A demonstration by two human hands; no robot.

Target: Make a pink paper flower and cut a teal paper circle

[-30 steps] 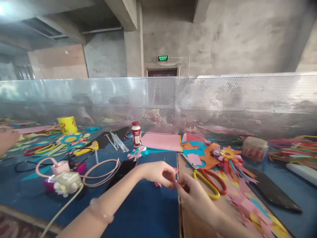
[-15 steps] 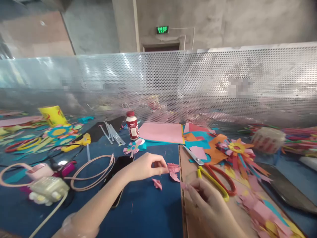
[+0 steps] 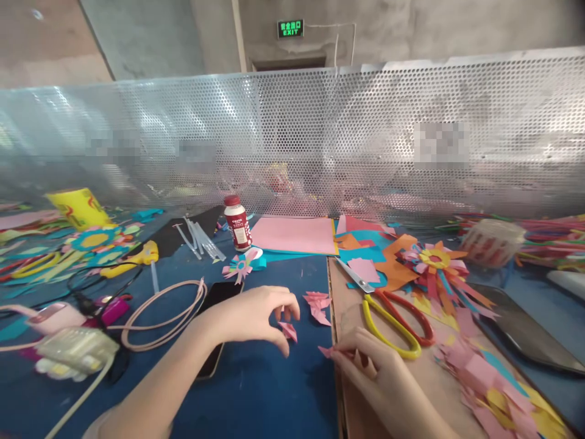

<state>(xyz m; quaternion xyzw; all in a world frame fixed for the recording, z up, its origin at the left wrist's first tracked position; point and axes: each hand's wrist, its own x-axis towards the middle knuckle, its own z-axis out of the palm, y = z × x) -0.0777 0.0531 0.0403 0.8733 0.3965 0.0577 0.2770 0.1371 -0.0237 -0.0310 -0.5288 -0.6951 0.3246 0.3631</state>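
Note:
My left hand hovers over the blue table with thumb and fingers apart, holding nothing. Just beyond its fingertips lies a small folded pink paper piece. A little pile of pink paper pieces rests to the right of that. Between thumb and fingertips, my right hand pinches another small pink paper piece, above the cardboard's left edge. Scissors with yellow and red handles lie partly spread just past my right hand.
Pink sheets and a red-capped bottle stand toward the perforated metal screen. A phone and a coiled cable are on the left. Paper flowers and scraps cover the cardboard at right.
My left hand has drawn back left from the pink pile, its fingers spreading apart. My right hand keeps its pinch on the pink paper piece. The view has tilted slightly down.

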